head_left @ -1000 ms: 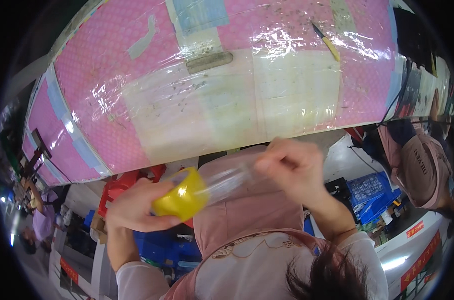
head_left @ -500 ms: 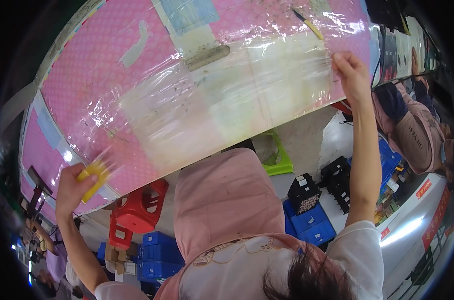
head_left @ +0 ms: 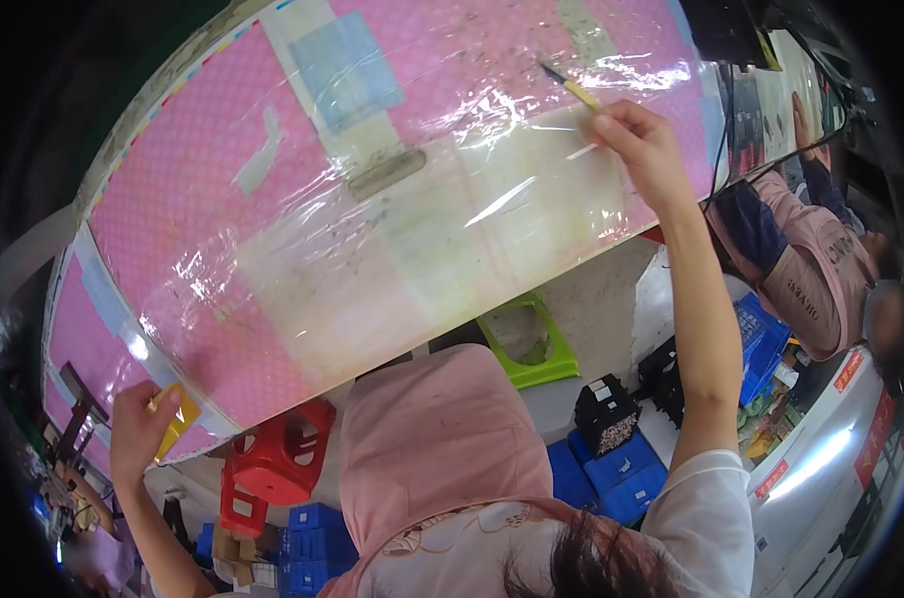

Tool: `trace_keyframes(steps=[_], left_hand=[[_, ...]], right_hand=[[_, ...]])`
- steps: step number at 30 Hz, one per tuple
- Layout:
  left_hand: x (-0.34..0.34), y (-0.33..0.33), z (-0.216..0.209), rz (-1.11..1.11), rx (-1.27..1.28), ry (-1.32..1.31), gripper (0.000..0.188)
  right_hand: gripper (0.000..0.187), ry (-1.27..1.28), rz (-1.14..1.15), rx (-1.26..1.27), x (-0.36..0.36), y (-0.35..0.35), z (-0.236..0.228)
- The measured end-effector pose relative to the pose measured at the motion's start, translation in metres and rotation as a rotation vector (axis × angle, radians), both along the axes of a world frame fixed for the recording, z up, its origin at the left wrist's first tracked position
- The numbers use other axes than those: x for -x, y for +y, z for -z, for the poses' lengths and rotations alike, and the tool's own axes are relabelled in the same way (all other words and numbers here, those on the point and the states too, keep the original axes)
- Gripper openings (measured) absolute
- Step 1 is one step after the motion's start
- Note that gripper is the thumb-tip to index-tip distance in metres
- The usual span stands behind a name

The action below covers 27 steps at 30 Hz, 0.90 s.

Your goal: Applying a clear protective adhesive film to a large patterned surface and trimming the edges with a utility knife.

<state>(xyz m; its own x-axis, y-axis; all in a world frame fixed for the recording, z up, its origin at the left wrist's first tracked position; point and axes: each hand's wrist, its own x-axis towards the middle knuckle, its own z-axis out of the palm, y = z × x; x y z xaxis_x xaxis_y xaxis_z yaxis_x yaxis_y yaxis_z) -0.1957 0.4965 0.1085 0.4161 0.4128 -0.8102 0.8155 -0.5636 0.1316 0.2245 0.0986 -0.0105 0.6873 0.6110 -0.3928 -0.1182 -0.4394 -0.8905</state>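
My left hand (head_left: 138,434) is closed around a flat yellow scraper-like piece (head_left: 178,424) at the table's near left edge. Further right, my right hand (head_left: 643,148) has its thumb and fingers pinched at the near end of a slim knife (head_left: 571,87) with a yellow handle and dark tip, which lies against the table surface; the fingers cover the end of its handle. Glossy clear film (head_left: 492,189) covers the pink-patterned table (head_left: 183,199). A pale yellowish rectangular area shows under the film between my hands.
A slotted grey-brown strip (head_left: 387,174) and blue patches (head_left: 342,75) mark the tabletop. Under its edge stand a red stool (head_left: 282,463), a green stool (head_left: 561,359), blue bins (head_left: 621,478) and a black box (head_left: 606,411). Another person (head_left: 810,269) sits at right.
My right hand has moved left, from the film's right side to the knife's handle end. My left hand has drawn nearer the table edge with the yellow piece. The whole view has shifted.
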Motion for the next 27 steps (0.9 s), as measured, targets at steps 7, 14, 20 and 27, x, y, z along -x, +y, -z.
trace_keyframes(steps=[7, 14, 20, 27], left_hand=[[0.009, 0.003, 0.006, -0.289, 0.071, -0.233, 0.037], [-0.045, -0.044, -0.012, -0.373, 0.247, -0.152, 0.023], [-0.048, -0.056, 0.013, 0.066, -0.07, -0.157, 0.024], [-0.079, -0.073, 0.012, 0.156, -0.254, 0.033, 0.031]], right_hand=[[0.019, -0.266, 0.005, 0.006, -0.058, 0.041, -0.006], [0.02, -0.074, 0.129, 0.204, -0.037, -0.042, -0.002], [0.018, -0.092, 0.105, 0.316, -0.028, -0.034, -0.001], [0.021, -0.091, 0.156, 0.317, -0.03, -0.042, 0.006]])
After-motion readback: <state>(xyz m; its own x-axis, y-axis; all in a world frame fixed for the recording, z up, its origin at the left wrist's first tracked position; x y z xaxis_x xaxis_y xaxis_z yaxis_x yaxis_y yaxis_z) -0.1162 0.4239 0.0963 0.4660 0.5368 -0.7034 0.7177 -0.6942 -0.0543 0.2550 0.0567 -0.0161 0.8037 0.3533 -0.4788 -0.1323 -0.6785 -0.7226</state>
